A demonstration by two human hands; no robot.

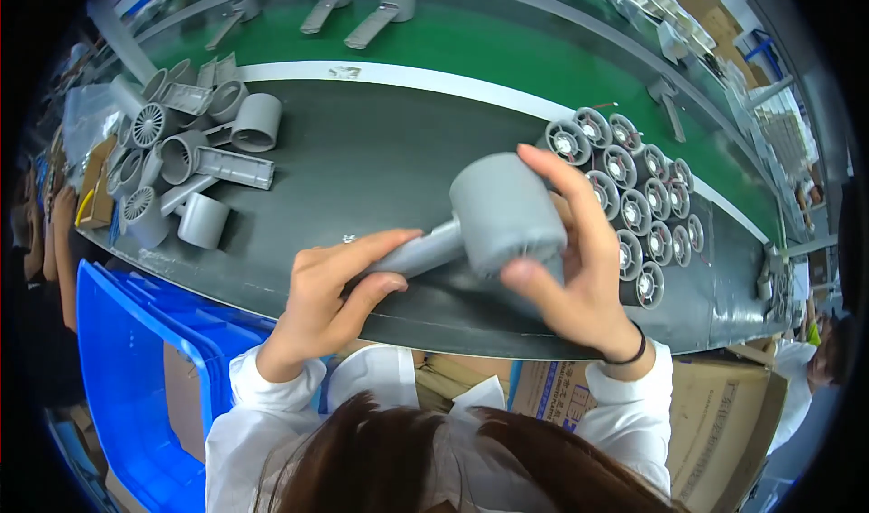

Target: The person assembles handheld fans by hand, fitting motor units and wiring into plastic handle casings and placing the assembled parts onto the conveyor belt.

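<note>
Left hand (328, 287) grips the handle (425, 249); right hand (584, 273) clasps the round housing (502, 207) from its right side. Advisable: keep handle steady, pressure even.

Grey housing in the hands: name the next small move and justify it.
Probably tilt the grey housing slightly to bring its far end into view. That end is turned away, so it can't be checked from here. The left hand grips the handle and the right hand is at the round head, which seems a good hold for turning it.
</note>
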